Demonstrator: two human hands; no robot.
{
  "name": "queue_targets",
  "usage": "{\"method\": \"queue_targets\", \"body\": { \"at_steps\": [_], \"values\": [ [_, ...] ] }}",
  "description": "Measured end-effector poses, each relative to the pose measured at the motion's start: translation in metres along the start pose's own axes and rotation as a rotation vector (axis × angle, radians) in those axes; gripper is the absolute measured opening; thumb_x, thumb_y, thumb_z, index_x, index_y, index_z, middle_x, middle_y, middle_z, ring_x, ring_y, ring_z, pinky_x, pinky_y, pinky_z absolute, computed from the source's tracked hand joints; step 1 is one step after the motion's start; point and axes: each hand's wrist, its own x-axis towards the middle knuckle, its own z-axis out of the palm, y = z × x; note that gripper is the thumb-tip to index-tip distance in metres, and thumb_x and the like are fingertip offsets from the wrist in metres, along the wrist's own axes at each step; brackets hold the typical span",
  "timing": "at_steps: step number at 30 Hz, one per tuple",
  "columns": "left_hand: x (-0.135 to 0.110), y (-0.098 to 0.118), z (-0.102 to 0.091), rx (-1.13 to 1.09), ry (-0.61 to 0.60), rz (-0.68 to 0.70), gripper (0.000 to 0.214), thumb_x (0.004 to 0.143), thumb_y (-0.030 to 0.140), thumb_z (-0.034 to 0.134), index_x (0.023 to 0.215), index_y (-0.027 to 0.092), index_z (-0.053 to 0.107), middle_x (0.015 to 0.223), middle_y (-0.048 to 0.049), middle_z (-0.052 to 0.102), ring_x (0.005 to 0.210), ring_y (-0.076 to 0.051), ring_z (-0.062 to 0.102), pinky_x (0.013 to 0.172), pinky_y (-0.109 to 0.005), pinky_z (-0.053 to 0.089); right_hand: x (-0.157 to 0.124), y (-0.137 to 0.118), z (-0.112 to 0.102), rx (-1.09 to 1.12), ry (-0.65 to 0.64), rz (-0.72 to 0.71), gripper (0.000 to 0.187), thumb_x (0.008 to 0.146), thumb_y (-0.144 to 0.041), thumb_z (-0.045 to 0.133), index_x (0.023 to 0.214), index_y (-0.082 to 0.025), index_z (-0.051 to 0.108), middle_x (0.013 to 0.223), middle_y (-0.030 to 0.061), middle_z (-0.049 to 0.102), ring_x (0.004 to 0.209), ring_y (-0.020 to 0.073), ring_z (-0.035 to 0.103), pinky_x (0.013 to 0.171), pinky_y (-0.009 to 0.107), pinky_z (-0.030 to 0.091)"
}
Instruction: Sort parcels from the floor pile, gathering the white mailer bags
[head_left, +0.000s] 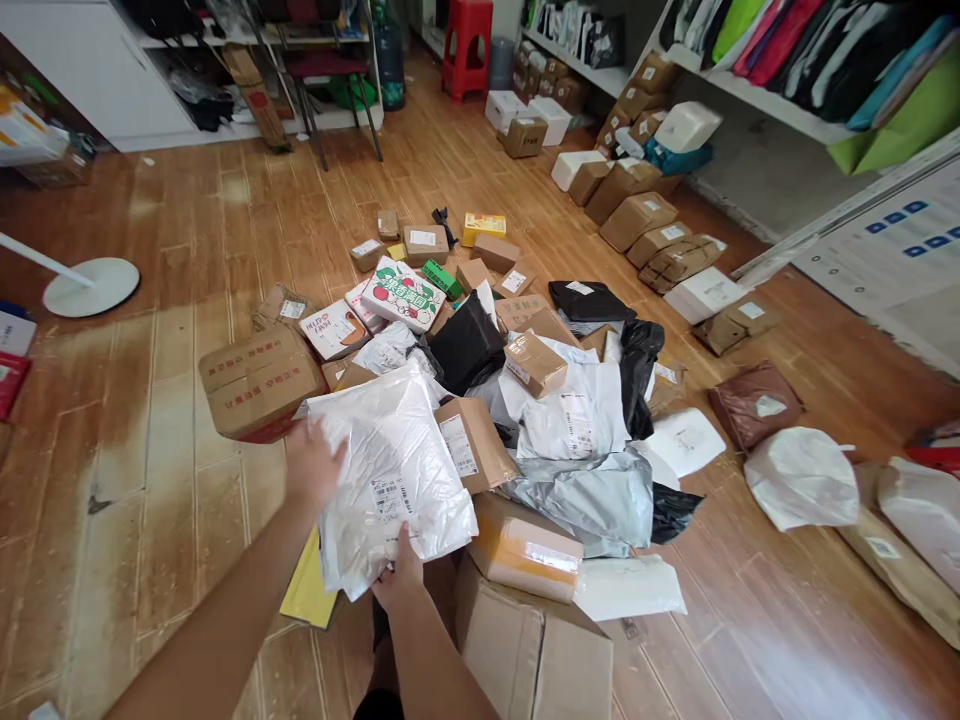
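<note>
A white plastic mailer bag (386,460) with a shipping label is held tilted over the near side of a parcel pile. My right hand (401,575) grips its near edge, thumb on top and fingers underneath. My left hand (311,460) is at the bag's left edge, its fingers smeared by motion. Just right of the bag sits a brown box (472,445) with a white label. Below, a yellow flat packet (311,585) shows partly from under the bag. A large brown carton (259,380) lies beyond my left hand.
A big carton (532,640) stands near my legs, a yellow-and-brown box (529,550) on it. Rows of parcels (637,220) line the floor at right below a clothes shelf (772,95). At left is a white round stand base (91,287); farther back, a red stool (467,50).
</note>
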Motion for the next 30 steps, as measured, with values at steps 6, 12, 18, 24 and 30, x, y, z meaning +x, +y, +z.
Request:
{"method": "queue_targets", "body": {
  "at_steps": [6,12,18,24,30],
  "values": [
    [-0.054,0.035,0.078,0.095,-0.4,0.254,0.069,0.09,0.053,0.052,0.152,0.034,0.029,0.166,-0.0099,0.011,0.149,-0.05,0.007,0.108,-0.075,0.027,0.005,0.003,0.002,-0.361,-0.026,0.131,0.036,0.095,-0.039,0.048,0.071,-0.014,0.056,0.059,0.006,0.061,0.041,0.0146,0.054,0.037,0.022,0.035],
    [-0.039,0.033,0.085,0.155,-0.468,0.161,0.069,0.09,0.057,0.05,0.151,0.033,0.028,0.167,-0.0103,0.002,0.15,-0.048,0.002,0.104,-0.076,0.032,-0.065,-0.061,-0.13,-0.408,0.079,-0.718,0.035,0.074,-0.048,0.065,0.092,-0.019,0.06,0.082,0.0037,0.066,0.067,0.0173,0.06,0.068,0.032,0.051],
    [-0.065,0.041,0.067,-0.088,-0.174,0.224,0.058,0.092,0.045,0.043,0.139,0.011,0.049,0.155,-0.029,0.03,0.143,-0.046,0.032,0.11,-0.069,0.032,-0.066,-0.213,-0.169,-1.053,0.67,-1.258,0.046,0.081,-0.043,0.058,0.113,-0.01,0.055,0.115,0.022,0.06,0.111,0.0353,0.053,0.096,0.048,0.041],
    [-0.179,0.063,0.083,-0.527,-0.057,0.202,0.042,0.09,0.047,0.046,0.127,0.028,0.052,0.142,-0.0161,0.046,0.137,-0.038,0.043,0.111,-0.061,0.04,-0.035,-0.292,-0.124,-1.649,0.727,-1.051,0.032,0.074,-0.01,0.065,0.106,-0.007,0.065,0.101,0.0199,0.067,0.096,0.0341,0.062,0.089,0.043,0.041],
    [-0.223,0.109,0.077,-0.988,-0.404,-0.168,0.047,0.077,0.063,0.06,0.118,0.039,0.06,0.144,-0.005,0.052,0.142,-0.034,0.039,0.122,-0.047,0.031,-0.092,-0.299,-0.158,-1.473,0.699,-1.303,0.017,0.083,-0.011,0.048,0.081,-0.012,0.066,0.082,0.0117,0.066,0.086,0.0239,0.061,0.08,0.034,0.044]
  ]
}}
